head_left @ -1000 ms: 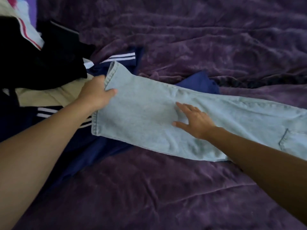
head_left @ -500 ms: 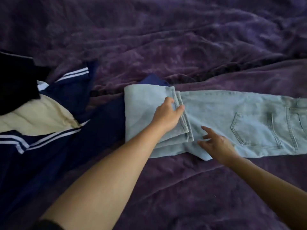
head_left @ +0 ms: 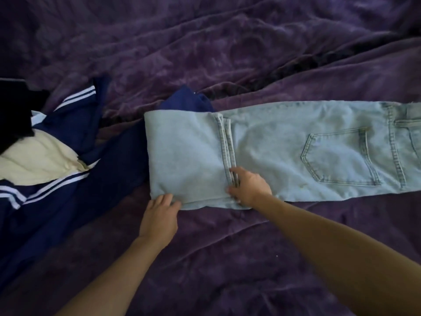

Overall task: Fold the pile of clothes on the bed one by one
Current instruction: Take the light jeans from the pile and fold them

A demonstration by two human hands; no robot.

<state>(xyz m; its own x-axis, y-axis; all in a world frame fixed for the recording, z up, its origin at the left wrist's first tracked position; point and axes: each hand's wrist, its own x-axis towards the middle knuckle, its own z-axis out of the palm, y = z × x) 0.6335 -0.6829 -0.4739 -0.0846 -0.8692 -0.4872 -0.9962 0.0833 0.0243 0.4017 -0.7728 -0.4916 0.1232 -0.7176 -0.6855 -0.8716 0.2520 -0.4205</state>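
Light blue jeans [head_left: 273,144] lie flat across the purple bedspread [head_left: 227,53], back pocket up. Their leg ends are folded over to the right, so the hems [head_left: 226,147] lie across the middle. My left hand [head_left: 159,217] touches the near left corner of the folded part with relaxed fingers. My right hand [head_left: 250,188] presses spread fingers on the near end of the hems. The pile of clothes lies at the left: a navy garment with white stripes [head_left: 57,201], a cream one [head_left: 38,160] and a black one [head_left: 13,110].
A piece of navy cloth [head_left: 186,99] sticks out from behind the folded jeans. The wrinkled bedspread fills the far side and the near side of the view.
The leg ends were folded over to the right. My left hand let go of the hems and moved to the near left corner. My right hand moved onto the hems.
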